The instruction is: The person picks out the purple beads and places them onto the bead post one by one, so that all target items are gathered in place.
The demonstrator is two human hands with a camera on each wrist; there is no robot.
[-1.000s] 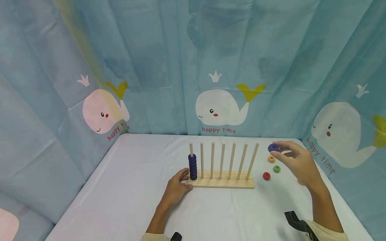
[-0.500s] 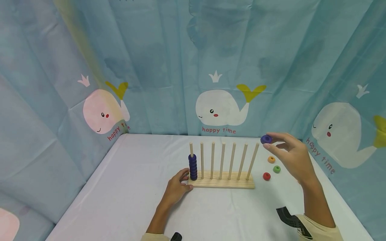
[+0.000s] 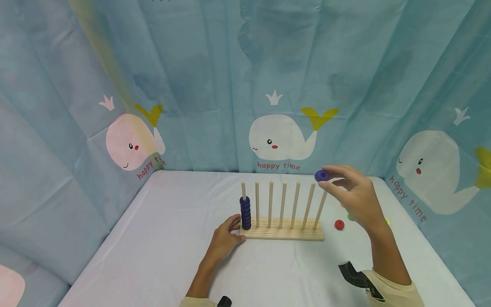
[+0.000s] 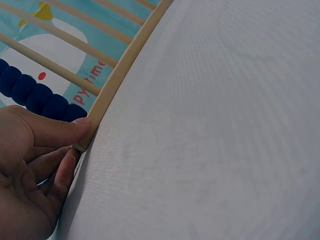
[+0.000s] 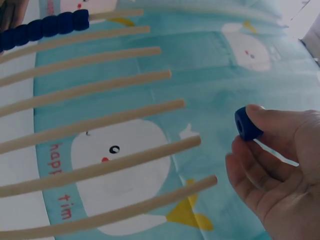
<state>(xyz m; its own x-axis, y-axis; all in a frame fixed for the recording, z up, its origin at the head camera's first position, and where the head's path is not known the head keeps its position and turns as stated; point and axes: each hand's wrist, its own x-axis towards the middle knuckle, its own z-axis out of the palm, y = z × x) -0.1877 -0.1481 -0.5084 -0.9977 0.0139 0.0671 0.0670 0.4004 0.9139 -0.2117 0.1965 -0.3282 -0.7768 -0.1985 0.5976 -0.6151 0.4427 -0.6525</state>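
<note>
A wooden peg rack stands on the white cloth with a row of several upright pegs. Its leftmost peg carries a stack of dark blue-purple beads; the other pegs are bare. My left hand grips the left end of the base, the thumb on its front edge in the left wrist view. Up near the top of the rightmost peg, my right hand pinches one blue-purple bead between thumb and fingers. In the right wrist view the held bead shows its hole, apart from the peg tips.
A red bead lies on the table right of the rack. Behind the right hand, a green bead and a yellow bead are partly hidden. A blue whale-print curtain hangs along the back and sides.
My right hand has carried the blue-purple bead left and up, from over the loose beads to near the top of the rightmost peg. The left hand and rack have stayed put.
</note>
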